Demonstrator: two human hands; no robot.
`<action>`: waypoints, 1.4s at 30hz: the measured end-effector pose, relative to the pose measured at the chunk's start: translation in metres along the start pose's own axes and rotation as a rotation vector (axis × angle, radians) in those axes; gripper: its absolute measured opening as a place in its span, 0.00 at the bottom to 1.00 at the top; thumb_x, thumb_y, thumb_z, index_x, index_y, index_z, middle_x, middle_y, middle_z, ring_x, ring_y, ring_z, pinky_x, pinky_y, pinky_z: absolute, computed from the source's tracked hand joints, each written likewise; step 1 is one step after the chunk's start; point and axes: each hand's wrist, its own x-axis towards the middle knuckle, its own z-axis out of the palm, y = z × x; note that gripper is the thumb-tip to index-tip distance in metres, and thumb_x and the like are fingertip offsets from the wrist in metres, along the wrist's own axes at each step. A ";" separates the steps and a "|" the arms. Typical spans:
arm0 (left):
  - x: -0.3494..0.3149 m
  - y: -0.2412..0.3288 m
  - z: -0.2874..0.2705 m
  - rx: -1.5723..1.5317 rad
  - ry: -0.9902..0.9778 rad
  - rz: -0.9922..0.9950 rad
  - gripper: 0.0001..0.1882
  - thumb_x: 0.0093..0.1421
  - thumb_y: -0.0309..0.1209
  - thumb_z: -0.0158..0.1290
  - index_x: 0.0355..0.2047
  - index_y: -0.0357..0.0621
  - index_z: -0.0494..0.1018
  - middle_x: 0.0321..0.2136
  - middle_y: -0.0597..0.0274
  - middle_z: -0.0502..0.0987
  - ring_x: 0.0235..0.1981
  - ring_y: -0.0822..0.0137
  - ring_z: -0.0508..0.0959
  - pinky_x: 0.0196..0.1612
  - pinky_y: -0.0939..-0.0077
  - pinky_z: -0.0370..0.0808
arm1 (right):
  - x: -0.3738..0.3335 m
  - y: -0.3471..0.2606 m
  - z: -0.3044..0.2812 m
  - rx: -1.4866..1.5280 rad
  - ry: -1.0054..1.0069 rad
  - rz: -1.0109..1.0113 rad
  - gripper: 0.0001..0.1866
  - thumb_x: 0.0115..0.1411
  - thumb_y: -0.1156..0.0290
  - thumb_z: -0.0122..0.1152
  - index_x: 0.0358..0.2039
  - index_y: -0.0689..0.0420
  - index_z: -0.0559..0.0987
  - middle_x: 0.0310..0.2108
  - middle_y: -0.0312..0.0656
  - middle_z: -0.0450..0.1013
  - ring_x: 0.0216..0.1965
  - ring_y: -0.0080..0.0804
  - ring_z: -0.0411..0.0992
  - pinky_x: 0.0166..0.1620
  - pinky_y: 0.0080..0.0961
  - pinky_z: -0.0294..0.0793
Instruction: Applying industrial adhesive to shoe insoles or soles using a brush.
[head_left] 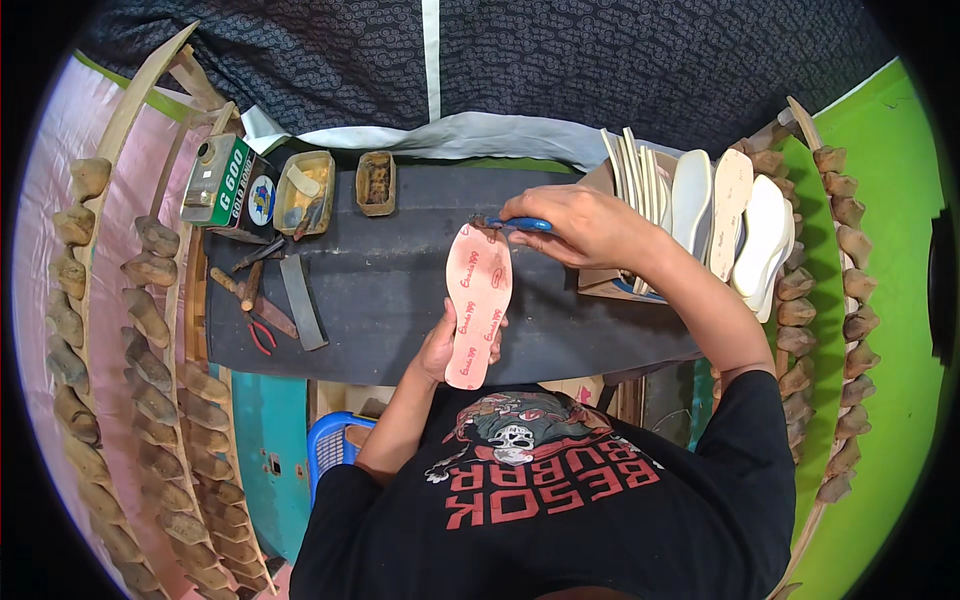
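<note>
Left fingers (497, 343) grip one pink, foot-shaped insole (476, 300); right fingers (530, 204) pinch one blue-handled brush (528, 224) at its far end. Two yellowish rectangular tubs (376, 210) stand on the dark table (400, 280).

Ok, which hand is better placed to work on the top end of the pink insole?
Right, I'd say: the right hand holds the blue-handled tool, its dark tip at that end. The left hand is taken up holding the pink insole lower down.
</note>
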 end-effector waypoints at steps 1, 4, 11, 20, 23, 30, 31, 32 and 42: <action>0.001 -0.001 0.001 0.017 0.017 0.001 0.43 0.68 0.69 0.30 0.62 0.43 0.65 0.45 0.56 0.75 0.35 0.63 0.78 0.36 0.63 0.76 | -0.003 0.000 0.001 -0.009 -0.008 0.008 0.11 0.65 0.68 0.62 0.44 0.59 0.73 0.37 0.48 0.77 0.39 0.52 0.77 0.40 0.45 0.77; 0.003 0.002 0.003 0.063 0.067 0.000 0.48 0.67 0.71 0.29 0.57 0.35 0.69 0.38 0.53 0.79 0.34 0.64 0.80 0.38 0.68 0.79 | -0.005 -0.002 0.002 -0.039 -0.018 -0.001 0.11 0.65 0.68 0.61 0.43 0.59 0.73 0.35 0.49 0.77 0.38 0.52 0.77 0.40 0.45 0.77; 0.002 0.034 -0.008 0.111 0.123 -0.011 0.46 0.67 0.70 0.30 0.59 0.37 0.68 0.44 0.55 0.78 0.35 0.64 0.81 0.38 0.65 0.80 | -0.005 -0.009 0.000 -0.035 -0.035 0.055 0.12 0.62 0.69 0.65 0.43 0.58 0.75 0.31 0.47 0.77 0.32 0.51 0.77 0.37 0.42 0.76; 0.003 0.064 -0.029 0.029 0.014 -0.133 0.43 0.67 0.68 0.35 0.61 0.41 0.67 0.47 0.56 0.77 0.36 0.65 0.81 0.39 0.66 0.80 | 0.048 0.007 -0.011 0.029 -0.191 0.263 0.11 0.66 0.65 0.61 0.43 0.59 0.74 0.34 0.49 0.78 0.34 0.49 0.79 0.38 0.40 0.77; 0.003 0.071 -0.035 0.042 -0.063 -0.199 0.43 0.67 0.68 0.36 0.61 0.41 0.67 0.46 0.56 0.77 0.36 0.65 0.81 0.39 0.66 0.80 | 0.057 0.019 0.002 0.016 -0.032 0.130 0.12 0.67 0.61 0.59 0.40 0.58 0.74 0.28 0.48 0.76 0.31 0.52 0.77 0.34 0.44 0.75; 0.006 0.083 -0.030 0.141 -0.038 -0.182 0.48 0.65 0.71 0.36 0.63 0.37 0.64 0.47 0.55 0.77 0.36 0.64 0.81 0.40 0.66 0.80 | 0.060 0.007 0.019 -0.012 -0.087 0.111 0.13 0.65 0.64 0.59 0.44 0.59 0.75 0.36 0.48 0.78 0.38 0.52 0.78 0.41 0.45 0.78; 0.007 0.085 -0.027 0.173 0.005 -0.141 0.47 0.65 0.70 0.37 0.64 0.38 0.63 0.49 0.54 0.77 0.37 0.64 0.82 0.39 0.66 0.81 | 0.059 0.003 0.023 -0.013 -0.086 0.078 0.13 0.65 0.64 0.60 0.44 0.58 0.75 0.36 0.48 0.78 0.38 0.52 0.78 0.41 0.45 0.78; 0.007 0.086 -0.028 0.171 0.002 -0.142 0.47 0.65 0.70 0.37 0.64 0.38 0.63 0.49 0.54 0.77 0.37 0.64 0.82 0.39 0.66 0.81 | 0.058 0.001 0.026 -0.014 -0.083 0.045 0.13 0.65 0.64 0.60 0.44 0.58 0.75 0.37 0.48 0.78 0.39 0.52 0.78 0.41 0.45 0.78; 0.008 0.096 -0.041 0.121 -0.053 -0.171 0.47 0.63 0.69 0.44 0.66 0.39 0.62 0.52 0.50 0.75 0.36 0.62 0.83 0.35 0.67 0.83 | 0.062 0.017 0.023 0.032 0.098 0.281 0.11 0.63 0.66 0.65 0.41 0.57 0.76 0.28 0.46 0.78 0.30 0.47 0.79 0.35 0.39 0.78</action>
